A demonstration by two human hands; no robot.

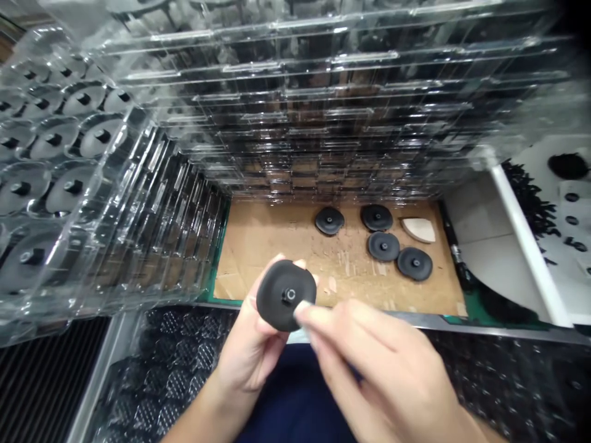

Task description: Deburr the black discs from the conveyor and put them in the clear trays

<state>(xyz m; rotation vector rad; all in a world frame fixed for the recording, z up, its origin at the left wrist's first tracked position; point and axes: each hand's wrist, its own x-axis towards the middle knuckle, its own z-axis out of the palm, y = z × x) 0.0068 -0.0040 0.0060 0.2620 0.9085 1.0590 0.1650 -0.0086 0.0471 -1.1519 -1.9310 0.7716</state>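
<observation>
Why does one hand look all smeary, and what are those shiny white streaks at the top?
In the head view, the right hand is blurred, probably from moving; the black disc in the left hand looks sharper; overhead light likely makes the glare streaking the clear plastic trays.

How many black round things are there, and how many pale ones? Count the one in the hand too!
Black discs on the cardboard: 4
Black disc in the left hand: 1
Pale wedge-shaped piece: 1
Total: 6
</observation>
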